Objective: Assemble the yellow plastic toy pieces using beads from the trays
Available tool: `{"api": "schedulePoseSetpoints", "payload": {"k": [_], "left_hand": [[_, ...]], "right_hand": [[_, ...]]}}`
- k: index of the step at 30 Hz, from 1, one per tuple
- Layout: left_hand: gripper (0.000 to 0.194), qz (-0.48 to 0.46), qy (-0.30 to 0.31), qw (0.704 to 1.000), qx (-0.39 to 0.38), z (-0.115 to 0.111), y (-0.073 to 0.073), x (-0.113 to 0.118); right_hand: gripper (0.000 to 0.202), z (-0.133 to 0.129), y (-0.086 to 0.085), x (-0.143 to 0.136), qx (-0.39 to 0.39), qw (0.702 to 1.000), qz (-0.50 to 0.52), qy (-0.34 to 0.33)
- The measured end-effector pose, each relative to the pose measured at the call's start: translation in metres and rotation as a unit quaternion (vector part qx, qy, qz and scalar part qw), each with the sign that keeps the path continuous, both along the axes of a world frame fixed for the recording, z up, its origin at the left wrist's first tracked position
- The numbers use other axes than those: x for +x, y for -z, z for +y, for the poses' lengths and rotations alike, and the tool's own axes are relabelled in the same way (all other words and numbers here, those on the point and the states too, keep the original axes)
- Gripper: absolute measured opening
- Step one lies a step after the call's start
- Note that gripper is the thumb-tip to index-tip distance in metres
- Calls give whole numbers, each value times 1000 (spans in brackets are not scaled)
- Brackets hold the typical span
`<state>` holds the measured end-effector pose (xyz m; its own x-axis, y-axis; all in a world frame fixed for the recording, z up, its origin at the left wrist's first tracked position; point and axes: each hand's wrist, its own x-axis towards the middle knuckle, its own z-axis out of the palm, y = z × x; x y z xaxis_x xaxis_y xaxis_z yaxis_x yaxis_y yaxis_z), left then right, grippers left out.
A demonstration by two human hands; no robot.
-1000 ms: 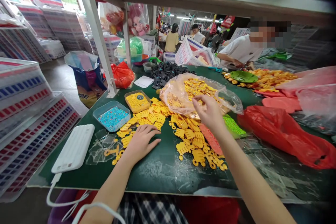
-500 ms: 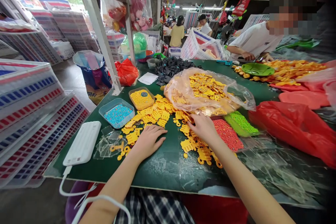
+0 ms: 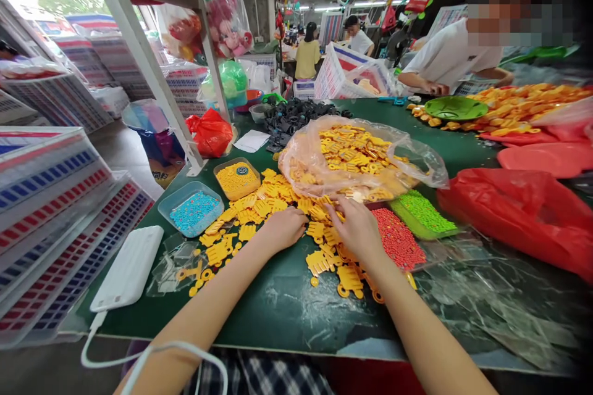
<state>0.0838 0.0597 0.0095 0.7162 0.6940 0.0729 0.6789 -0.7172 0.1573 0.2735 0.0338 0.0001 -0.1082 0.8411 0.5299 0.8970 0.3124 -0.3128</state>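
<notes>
Yellow plastic pieces (image 3: 264,200) lie scattered over the green table (image 3: 273,302), and more fill a clear plastic bag (image 3: 301,157) behind them. My left hand (image 3: 286,228) is at the middle of the scattered pieces, its fingers curled together; whatever they hold, if anything, is hidden. My right hand (image 3: 354,222) reaches onto the pieces at the front edge of the bag, thumb and fingers apart, with no piece visibly gripped. Just right of it are a tray of red beads (image 3: 398,237) and a tray of green beads (image 3: 426,213).
Blue beads (image 3: 194,213) and yellow beads (image 3: 237,180) sit in tubs at left, near a white power bank (image 3: 127,268) with a cable. Red bags (image 3: 519,210) and clear film lie right. A metal post (image 3: 139,62) rises at left. Across the table stands a person (image 3: 454,58).
My left hand has moved right and forward over the pieces, and its fingers have curled in. My right hand has shifted only slightly. The whole view has tilted a little.
</notes>
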Motion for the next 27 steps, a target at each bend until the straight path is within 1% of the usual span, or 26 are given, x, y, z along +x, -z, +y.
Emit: {"api": "schedulePoseSetpoints", "payload": {"k": [2,5,9,11,13,15,16,18,20,21,22,24,27], "left_hand": [[25,18,10,1000,-2,-1,-1,-8],[28,39,16,999,0,-4,-3,-22],[25,42,-6,999,17,-10,-6,-44],[28,-6,-42,999,23,-13,-7,-55],[32,-106,-99,989,4,-17,-7,-66],[32,-225,-160,960,-55,-20,-8,-73],[33,-275,-183,939,-99,-22,-8,-75],[39,-360,-217,886,-197,-26,-9,-77],[48,-416,-236,832,-282,-30,-10,-76],[51,-434,-240,811,-312,-31,-10,-75],[53,-444,-242,796,-334,-33,-10,-74],[53,-449,-241,783,-357,-36,-11,-72],[48,-434,-235,790,-363,-38,-14,-72]], "right_hand": [[39,-5,-4,-10,6,999,24,-21],[38,-14,-9,-27,22,994,69,-81],[33,-27,-12,-45,19,983,103,-152],[30,-33,-11,-51,-7,978,103,-183],[28,-37,-8,-55,-49,971,89,-216],[28,-40,-5,-57,-85,964,57,-244],[28,-40,-3,-58,-96,962,37,-253],[27,-39,0,-59,-103,959,-1,-265],[25,-36,2,-58,-97,959,-21,-265],[23,-33,3,-57,-91,961,-24,-259],[21,-31,3,-56,-83,965,-25,-249],[21,-27,4,-52,-70,971,-26,-225],[26,-24,5,-47,-71,972,-35,-221]]}}
